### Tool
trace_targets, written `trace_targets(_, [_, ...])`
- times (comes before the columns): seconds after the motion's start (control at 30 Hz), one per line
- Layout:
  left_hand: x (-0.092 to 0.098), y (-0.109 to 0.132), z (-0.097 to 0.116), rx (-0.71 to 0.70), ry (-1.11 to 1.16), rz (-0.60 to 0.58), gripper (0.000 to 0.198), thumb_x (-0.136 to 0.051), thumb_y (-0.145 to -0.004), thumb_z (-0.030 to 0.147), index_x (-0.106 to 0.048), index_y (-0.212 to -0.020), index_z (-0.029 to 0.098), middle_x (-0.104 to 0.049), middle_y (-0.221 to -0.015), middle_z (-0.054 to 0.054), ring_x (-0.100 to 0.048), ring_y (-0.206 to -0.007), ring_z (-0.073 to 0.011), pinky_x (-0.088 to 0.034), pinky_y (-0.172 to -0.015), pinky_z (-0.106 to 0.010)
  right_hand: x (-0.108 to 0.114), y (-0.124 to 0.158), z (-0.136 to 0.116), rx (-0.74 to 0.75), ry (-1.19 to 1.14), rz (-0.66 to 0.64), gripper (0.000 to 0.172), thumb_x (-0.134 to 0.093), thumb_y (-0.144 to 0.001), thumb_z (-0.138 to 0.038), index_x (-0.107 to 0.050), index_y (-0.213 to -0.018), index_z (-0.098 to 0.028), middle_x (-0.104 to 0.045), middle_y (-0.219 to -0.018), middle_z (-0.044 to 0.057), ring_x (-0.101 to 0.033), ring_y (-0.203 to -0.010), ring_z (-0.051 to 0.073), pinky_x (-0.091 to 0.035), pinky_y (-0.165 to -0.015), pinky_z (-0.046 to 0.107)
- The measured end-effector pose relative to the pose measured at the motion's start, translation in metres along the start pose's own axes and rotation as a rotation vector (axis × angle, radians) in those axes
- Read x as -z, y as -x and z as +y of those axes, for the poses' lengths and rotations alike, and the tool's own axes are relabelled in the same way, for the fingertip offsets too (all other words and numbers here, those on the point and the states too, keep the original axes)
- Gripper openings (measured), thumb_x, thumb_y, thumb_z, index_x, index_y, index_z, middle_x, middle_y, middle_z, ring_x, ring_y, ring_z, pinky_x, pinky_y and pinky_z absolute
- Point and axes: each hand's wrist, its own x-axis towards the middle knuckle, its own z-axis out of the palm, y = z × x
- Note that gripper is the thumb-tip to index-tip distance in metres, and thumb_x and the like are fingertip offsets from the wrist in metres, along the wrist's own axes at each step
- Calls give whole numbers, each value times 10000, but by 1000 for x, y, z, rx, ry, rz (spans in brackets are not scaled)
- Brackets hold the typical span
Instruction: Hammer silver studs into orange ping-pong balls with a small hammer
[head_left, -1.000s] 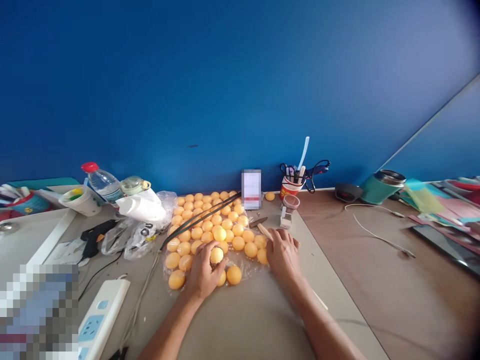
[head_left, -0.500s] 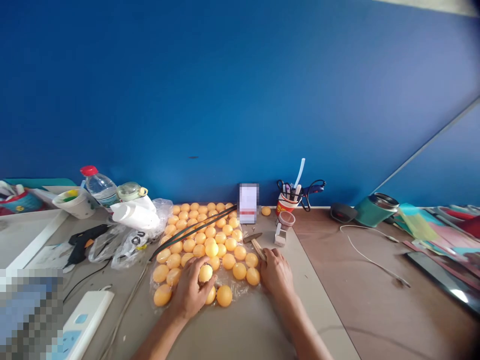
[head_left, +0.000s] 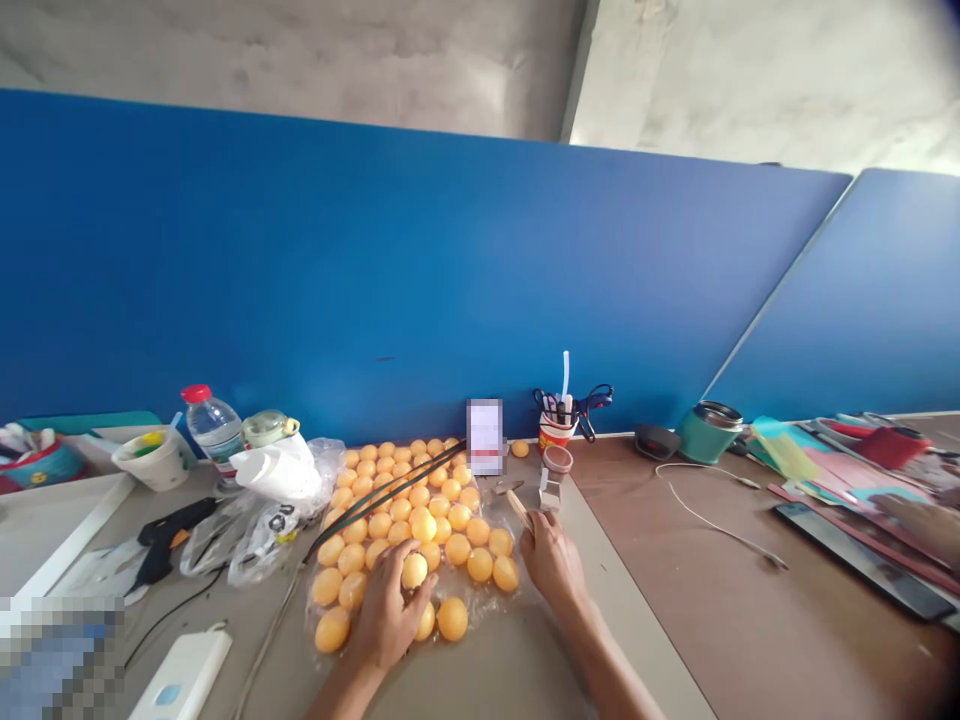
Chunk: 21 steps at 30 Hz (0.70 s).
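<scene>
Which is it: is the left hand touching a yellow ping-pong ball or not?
Touching. The head view shows the left hand curled around the yellow ping-pong ball, right against its sides.

On the crumpled plastic bag [head_left: 259, 548] to your left, you see black letters, apparently "OU". You cannot read the small print on the bottle [head_left: 215, 427] or the red-and-white cup [head_left: 555, 436].

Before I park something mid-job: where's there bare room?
Grey tabletop looks bare between the left forearm and right forearm, nearer than the balls. Brown tabletop looks bare between the right forearm and white cable. It's crowded left of the balls, with bottle, glue gun and plastic bag, and far right, with papers beyond the dark phone.
</scene>
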Motion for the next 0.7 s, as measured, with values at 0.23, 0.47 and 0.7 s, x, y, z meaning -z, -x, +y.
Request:
trace_targets(0.23, [-2,-3,-2,-8,50,54,309,-584,-829,321,-590,-1102,175,-700,-1006,-121,-674,-967,-259,-570,-844,-407,9,2,-14,31,-162,70,251,-409,-820,-79,-589,-967,-174,-571,-938,64,-592,-704,154,-431,-595,255])
trace_targets(0.47, [1,-5,2,143,100,-43,334,-584,-801,331,-604,-1105,194,-697,-1065,-112,-660,-1017,-282,-552,-878,-460,37,6,-52,242,-370,201,319,-398,-812,-94,-545,-1087,-160,-562,-949,85,-575,-736,174,-483,-632,285])
trace_targets(0.7, [-3,-5,-1,247,212,3,380,-610,-762,367,-588,-1109,213,-688,-1116,-97,-635,-1098,-312,-515,-953,-513,43,25,-81,293,-546,-100,152,-420,-781,-82,-480,-727,-211,-553,-653,-20,-528,-575,124,-390,-523,205])
